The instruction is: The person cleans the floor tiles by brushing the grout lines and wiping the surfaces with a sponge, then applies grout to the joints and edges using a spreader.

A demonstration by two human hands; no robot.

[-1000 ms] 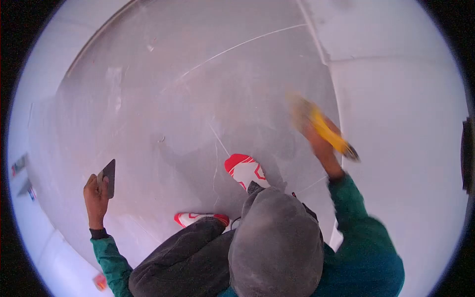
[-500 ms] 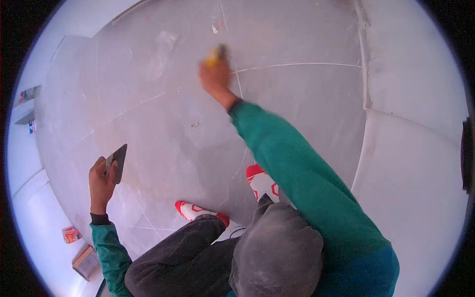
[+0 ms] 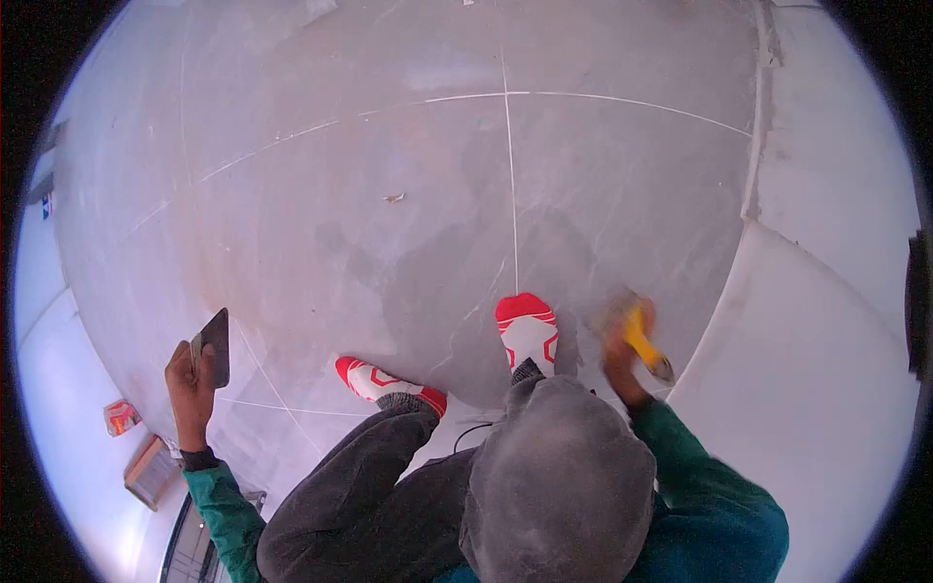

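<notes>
Crouched over a grey tiled floor [image 3: 389, 175] with thin white grout lines. Left hand [image 3: 190, 384] raised off to the side, fingers curled tight around the handle of a flat dark metal trowel [image 3: 216, 347], blade tilted up and clear of the floor, likely kept there as a ready carrier so the other hand can work freely. Right hand [image 3: 622, 355] low, just beside the right red-and-white shoe [image 3: 528, 330], wrapped around a yellow-handled scraping tool [image 3: 643, 342]; blurred, so the exact finger grip cannot be told, though clearly closed on the handle. Tool angled down toward the floor near the white wall edge [image 3: 719, 311], its working end seemingly touching or just above a darker, damp-looking patch [image 3: 437, 291] that spreads from between the two hands. Trowel well apart from the yellow tool, with both shoes and the bent grey-trousered knee [image 3: 369, 476] between them. Beyond the left hand, a small orange packet [image 3: 120, 416] and a flat wooden board [image 3: 148, 471].
</notes>
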